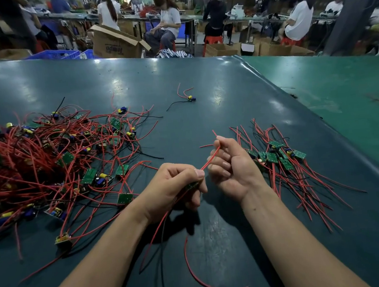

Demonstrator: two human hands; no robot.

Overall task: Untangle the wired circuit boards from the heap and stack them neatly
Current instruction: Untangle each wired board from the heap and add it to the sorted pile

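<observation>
While both forearms reach in from the near edge over the dark teal surface (202,91), the hands meet just above it at the middle. The left hand (176,186) is turned knuckles up, its fingers curled into a tight grip around a small green circuit board (191,186), of which only an edge shows between thumb and forefinger. Red and black wires (159,227) trail from under that hand toward the near edge, one red lead curving away across the surface.

The right hand (230,165) is turned palm toward the camera, wrist bent back, fingers curled inward. Its grip is narrow: thumb and fingers pinch a red wire (211,159) that runs taut from the left hand's thumb up through the right hand, the free tip poking out above the fingers. The two hands are close but not touching; the wire bridges the gap between them.

To the left lies the heap (46,161), a dense tangle of red wires, green boards and blue and yellow components. Just right of the right hand lies the stack (277,155), green boards overlapping with their wires fanned out toward the near right. One lone board (191,98) sits well apart, farther back on the surface. Beyond the far edge, people sit at benches among cardboard boxes (114,44).
</observation>
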